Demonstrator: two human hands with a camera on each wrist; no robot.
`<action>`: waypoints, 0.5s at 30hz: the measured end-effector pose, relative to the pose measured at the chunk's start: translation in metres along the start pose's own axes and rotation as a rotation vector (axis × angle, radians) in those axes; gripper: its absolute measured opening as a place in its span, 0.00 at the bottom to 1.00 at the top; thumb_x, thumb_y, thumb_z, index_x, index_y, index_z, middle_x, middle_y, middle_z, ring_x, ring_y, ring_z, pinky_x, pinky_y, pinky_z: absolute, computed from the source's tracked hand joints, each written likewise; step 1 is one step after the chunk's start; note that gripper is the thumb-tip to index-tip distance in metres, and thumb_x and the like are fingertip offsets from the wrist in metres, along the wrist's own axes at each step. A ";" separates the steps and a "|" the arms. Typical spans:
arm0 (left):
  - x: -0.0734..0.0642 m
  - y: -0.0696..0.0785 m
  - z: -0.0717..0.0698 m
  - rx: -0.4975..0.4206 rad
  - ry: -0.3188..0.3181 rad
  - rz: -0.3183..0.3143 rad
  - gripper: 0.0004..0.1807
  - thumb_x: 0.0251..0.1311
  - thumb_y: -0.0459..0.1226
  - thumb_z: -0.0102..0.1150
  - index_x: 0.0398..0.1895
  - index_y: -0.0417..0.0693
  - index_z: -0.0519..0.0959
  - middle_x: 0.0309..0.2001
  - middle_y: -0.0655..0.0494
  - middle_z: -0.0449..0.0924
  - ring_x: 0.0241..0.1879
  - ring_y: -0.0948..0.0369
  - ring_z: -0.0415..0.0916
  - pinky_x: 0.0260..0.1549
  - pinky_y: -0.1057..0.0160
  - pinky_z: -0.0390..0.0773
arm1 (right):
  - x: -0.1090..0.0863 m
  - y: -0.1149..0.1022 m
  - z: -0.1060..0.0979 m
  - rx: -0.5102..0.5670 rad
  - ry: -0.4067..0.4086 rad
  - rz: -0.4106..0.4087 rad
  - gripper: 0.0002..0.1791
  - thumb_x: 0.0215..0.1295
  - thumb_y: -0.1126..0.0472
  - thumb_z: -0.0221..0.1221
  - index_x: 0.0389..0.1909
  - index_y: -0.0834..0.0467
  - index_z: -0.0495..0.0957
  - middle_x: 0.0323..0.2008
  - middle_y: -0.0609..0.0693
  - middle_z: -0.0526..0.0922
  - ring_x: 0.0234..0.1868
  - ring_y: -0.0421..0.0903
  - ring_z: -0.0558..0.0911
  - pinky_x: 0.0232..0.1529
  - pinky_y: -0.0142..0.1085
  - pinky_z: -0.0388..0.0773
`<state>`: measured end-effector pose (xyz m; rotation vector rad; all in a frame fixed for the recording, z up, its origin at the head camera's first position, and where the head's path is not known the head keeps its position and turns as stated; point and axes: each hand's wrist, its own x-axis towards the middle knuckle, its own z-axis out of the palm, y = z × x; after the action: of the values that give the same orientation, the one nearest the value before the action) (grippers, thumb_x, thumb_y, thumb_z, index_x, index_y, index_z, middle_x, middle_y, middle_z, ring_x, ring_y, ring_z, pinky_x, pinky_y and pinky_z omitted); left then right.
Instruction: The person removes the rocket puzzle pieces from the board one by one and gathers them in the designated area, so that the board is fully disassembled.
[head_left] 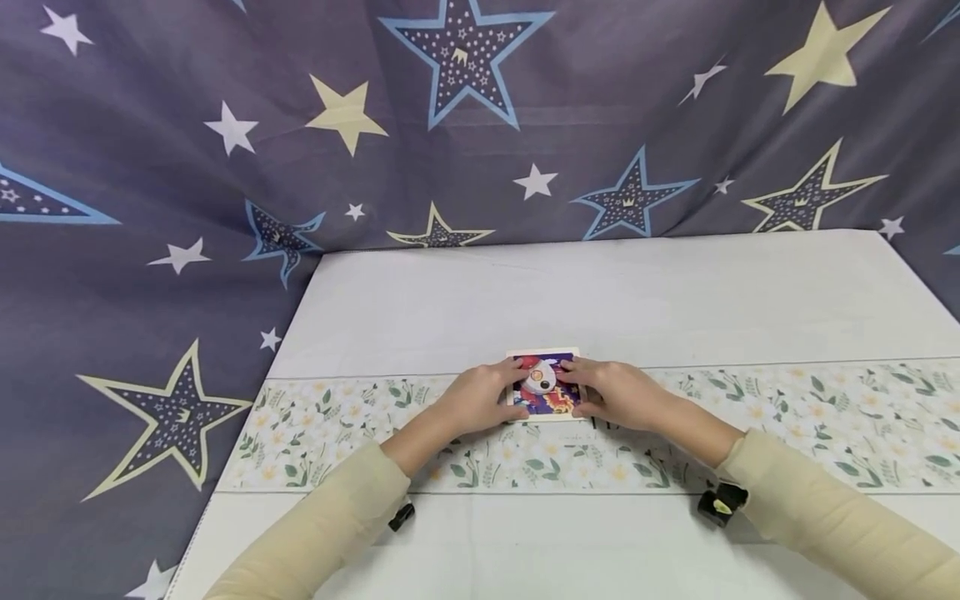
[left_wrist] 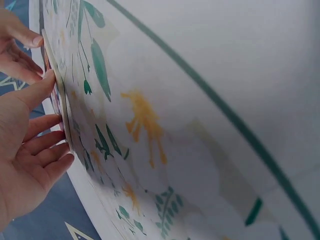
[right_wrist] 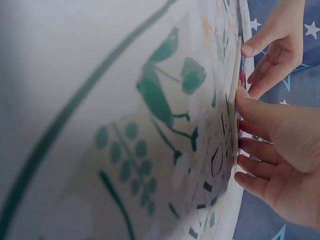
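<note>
A small square picture board (head_left: 546, 404) with a cream border and a purple, red, white and orange print lies flat on the table. From its left side my left hand (head_left: 480, 400) rests on it, fingertips on the print and thumb at the near-left corner. My right hand (head_left: 621, 395) mirrors this on the right side, fingertips on the face and thumb near the lower right corner. Both wrist views show the board's thin pale edge (left_wrist: 62, 92) with extended fingers and thumbs touching it. The fingers hide parts of the print.
The white table cover (head_left: 480, 312) carries a floral band (head_left: 750, 417) across its middle, under the hands. A dark curtain (head_left: 465, 167) with stars hangs behind and along the left side. Black straps (head_left: 722, 503) show at the wrists.
</note>
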<state>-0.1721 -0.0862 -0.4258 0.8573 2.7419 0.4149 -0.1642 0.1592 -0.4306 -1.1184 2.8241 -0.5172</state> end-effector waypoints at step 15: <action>0.001 0.002 -0.002 0.007 -0.020 -0.011 0.36 0.58 0.52 0.63 0.69 0.50 0.68 0.69 0.51 0.69 0.70 0.52 0.64 0.68 0.53 0.67 | 0.000 0.001 0.000 0.000 0.001 -0.004 0.30 0.57 0.52 0.67 0.60 0.60 0.76 0.63 0.61 0.75 0.64 0.60 0.75 0.56 0.50 0.79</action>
<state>-0.1721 -0.0841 -0.4233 0.8436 2.7300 0.3933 -0.1643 0.1600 -0.4304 -1.1249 2.8236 -0.5182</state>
